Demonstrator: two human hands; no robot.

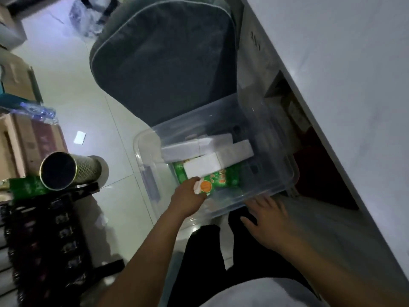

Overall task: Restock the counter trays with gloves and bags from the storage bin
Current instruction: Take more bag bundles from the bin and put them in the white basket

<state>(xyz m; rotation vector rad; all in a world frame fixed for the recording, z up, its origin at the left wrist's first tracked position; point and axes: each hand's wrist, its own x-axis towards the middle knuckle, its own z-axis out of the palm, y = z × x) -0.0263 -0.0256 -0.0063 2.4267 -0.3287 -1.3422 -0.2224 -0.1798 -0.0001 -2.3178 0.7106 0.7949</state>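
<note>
A clear plastic storage bin (285,185) stands on the floor in front of me. Inside lie several white boxes (203,166) and, under them, a green packet (223,178) with an orange round label. My left hand (188,196) reaches into the bin and grips the near corner of the green packet. My right hand (269,220) hovers with fingers spread just outside the bin's near rim, holding nothing. The counter trays are not in view.
A white counter (343,85) runs along the right, with a dark opening beneath it. A grey cushioned chair (163,63) stands behind the bin. At left are a metal cylinder (66,170), a dark rack and cardboard boxes. The floor is pale tile.
</note>
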